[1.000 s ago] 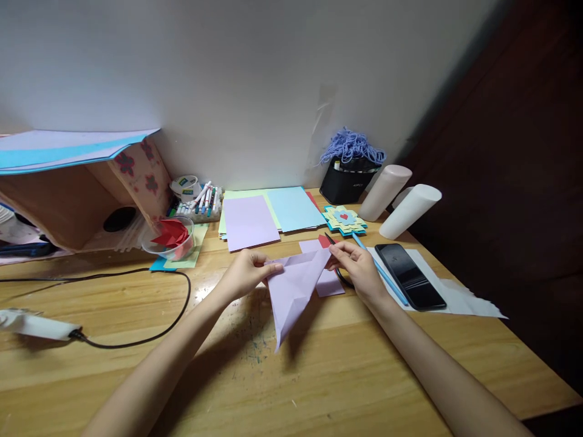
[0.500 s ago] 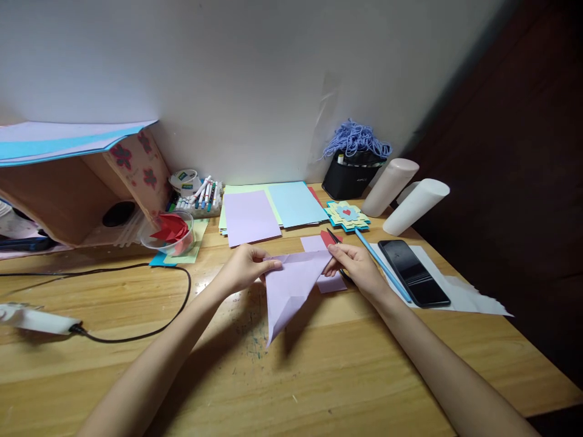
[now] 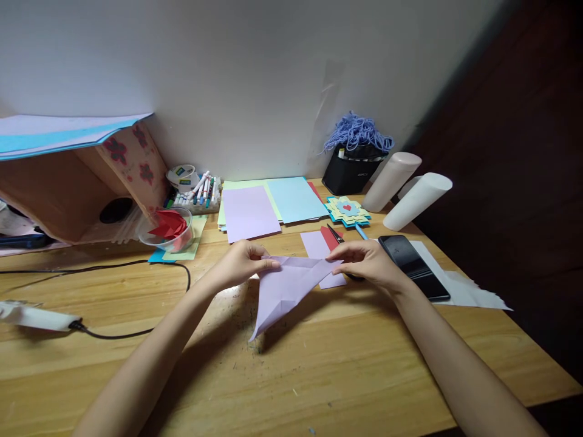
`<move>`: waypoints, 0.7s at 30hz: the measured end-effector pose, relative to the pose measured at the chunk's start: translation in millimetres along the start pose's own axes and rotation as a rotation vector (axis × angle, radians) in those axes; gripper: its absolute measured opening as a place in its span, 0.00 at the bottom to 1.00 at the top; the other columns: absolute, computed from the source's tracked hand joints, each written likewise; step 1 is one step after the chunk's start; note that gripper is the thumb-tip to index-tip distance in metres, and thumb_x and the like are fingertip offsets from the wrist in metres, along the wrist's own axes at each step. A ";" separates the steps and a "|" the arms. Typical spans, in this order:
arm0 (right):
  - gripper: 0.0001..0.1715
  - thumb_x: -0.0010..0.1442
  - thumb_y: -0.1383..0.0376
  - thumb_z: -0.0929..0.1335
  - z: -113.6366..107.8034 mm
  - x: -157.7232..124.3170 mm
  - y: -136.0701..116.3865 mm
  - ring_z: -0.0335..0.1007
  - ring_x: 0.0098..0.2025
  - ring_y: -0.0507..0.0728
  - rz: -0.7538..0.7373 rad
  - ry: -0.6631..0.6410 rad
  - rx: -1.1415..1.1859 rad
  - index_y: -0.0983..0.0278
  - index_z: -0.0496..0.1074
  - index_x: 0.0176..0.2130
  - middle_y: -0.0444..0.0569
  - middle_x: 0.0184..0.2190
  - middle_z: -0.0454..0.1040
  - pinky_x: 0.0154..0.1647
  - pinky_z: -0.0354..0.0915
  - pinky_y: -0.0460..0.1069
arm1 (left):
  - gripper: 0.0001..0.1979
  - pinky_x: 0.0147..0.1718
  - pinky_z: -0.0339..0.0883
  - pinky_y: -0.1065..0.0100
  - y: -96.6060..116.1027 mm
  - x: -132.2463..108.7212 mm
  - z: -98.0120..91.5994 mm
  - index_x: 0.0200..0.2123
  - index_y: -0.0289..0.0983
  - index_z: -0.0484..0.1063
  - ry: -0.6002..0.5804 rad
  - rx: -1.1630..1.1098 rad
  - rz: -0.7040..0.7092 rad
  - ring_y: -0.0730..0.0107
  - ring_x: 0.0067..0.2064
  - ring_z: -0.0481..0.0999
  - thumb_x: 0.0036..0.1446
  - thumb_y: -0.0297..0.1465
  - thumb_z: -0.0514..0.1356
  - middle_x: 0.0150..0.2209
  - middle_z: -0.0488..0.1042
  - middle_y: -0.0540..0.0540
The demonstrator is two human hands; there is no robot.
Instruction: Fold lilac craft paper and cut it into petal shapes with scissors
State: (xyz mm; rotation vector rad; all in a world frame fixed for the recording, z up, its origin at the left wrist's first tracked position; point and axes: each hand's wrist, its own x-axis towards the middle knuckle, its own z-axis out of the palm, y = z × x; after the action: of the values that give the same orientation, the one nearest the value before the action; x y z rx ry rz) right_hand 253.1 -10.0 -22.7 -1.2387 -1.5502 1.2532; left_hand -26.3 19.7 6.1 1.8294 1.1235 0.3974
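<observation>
Left hand [image 3: 240, 263] pinches the upper-left corner of the creased lilac paper [image 3: 283, 283]; right hand [image 3: 371, 262] pinches its right corner; paper is held over the counter [image 3: 355, 376], near the scissors [image 3: 336, 235].

We'd call this a craft desk, though we can't tell if it's in a home: pale wooden tabletop [image 3: 364, 358], flat rectangular lilac paper sheet [image 3: 251, 213] mid-frame, white-barrelled markers [image 3: 207, 189] left of centre, tangled blue yarn [image 3: 357, 132] upper right, flower-decorated brown box [image 3: 132, 167] far left.
</observation>
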 end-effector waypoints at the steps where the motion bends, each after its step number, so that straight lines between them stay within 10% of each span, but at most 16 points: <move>1: 0.16 0.37 0.61 0.76 -0.6 -0.6 -0.3 0.73 0.33 0.57 -0.006 -0.011 -0.006 0.63 0.78 0.31 0.50 0.30 0.78 0.35 0.71 0.51 | 0.19 0.18 0.40 0.72 0.4 -0.3 -0.5 0.16 0.35 0.64 0.001 0.005 0.004 0.80 0.19 0.50 0.48 0.43 0.59 0.16 0.54 0.54; 21: 0.13 0.45 0.60 0.73 12.3 5.8 4.3 0.74 0.27 0.54 -0.019 0.116 0.043 0.65 0.78 0.32 0.48 0.23 0.77 0.33 0.72 0.50 | 0.19 0.18 0.46 0.74 -4.2 3.0 -5.5 0.21 0.33 0.72 0.057 0.044 0.024 0.80 0.19 0.54 0.50 0.43 0.58 0.16 0.61 0.53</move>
State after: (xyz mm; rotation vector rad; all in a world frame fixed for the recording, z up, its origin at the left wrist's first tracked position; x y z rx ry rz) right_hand 241.0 -6.9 -29.7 -1.2438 -1.4421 1.1756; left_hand -30.5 25.8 4.9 1.8818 1.1582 0.4445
